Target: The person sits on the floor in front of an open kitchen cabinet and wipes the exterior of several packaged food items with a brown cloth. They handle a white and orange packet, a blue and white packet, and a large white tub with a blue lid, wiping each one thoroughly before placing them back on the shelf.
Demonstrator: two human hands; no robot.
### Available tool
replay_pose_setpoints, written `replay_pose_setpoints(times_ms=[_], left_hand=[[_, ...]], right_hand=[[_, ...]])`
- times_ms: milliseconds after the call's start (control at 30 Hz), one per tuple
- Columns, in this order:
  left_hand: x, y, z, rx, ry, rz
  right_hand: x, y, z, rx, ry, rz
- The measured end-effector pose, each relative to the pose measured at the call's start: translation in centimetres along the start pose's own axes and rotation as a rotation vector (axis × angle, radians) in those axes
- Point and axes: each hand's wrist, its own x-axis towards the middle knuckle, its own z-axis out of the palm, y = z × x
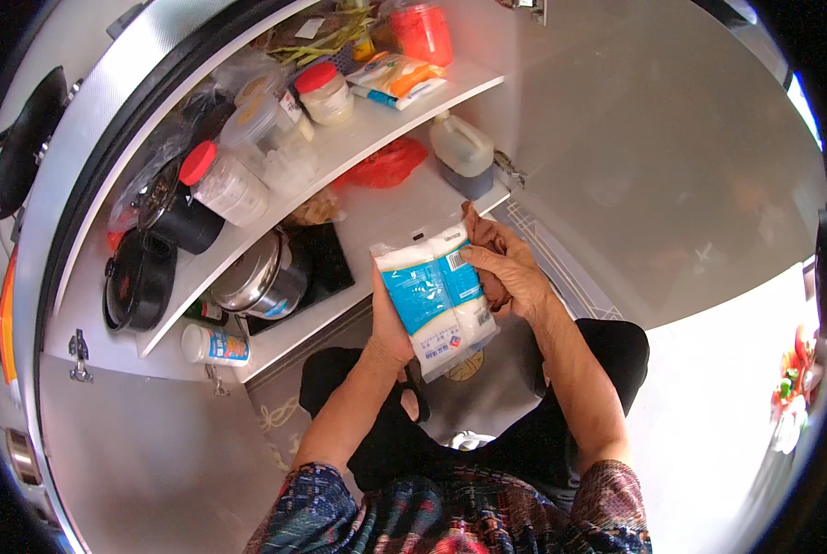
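Note:
In front of the cupboard I hold up a white-and-blue plastic packet (417, 297), its top tilted to the left, with white contents showing through. My left hand (390, 328) is closed around its left side, the fingers hidden beneath. A crumpled brown cloth (483, 242) is bunched in my right hand (519, 280), pressed against the packet's upper right edge. The thumb of that hand lies on the packet's front.
Open cupboard doors (653, 157) stand on both sides. The upper shelf (376, 125) carries red-lidded jars (325, 95), black pots (139, 277) and bags. Below are a steel pot (261, 277), a white tub (215, 344), a red bag (387, 162) and a plastic jug (462, 152).

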Motion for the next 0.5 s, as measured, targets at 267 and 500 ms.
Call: replay_pose_setpoints(times_ms=[267, 500], left_hand=[[0.0, 0.1, -0.7, -0.158, -0.063, -0.070], [0.4, 0.5, 0.8, 0.587, 0.379, 0.402]], right_hand=[[-1.3, -1.4, 0.0, -0.027, -0.132, -0.092], [-0.9, -1.6, 0.0, -0.163, 0.034, -0.344]])
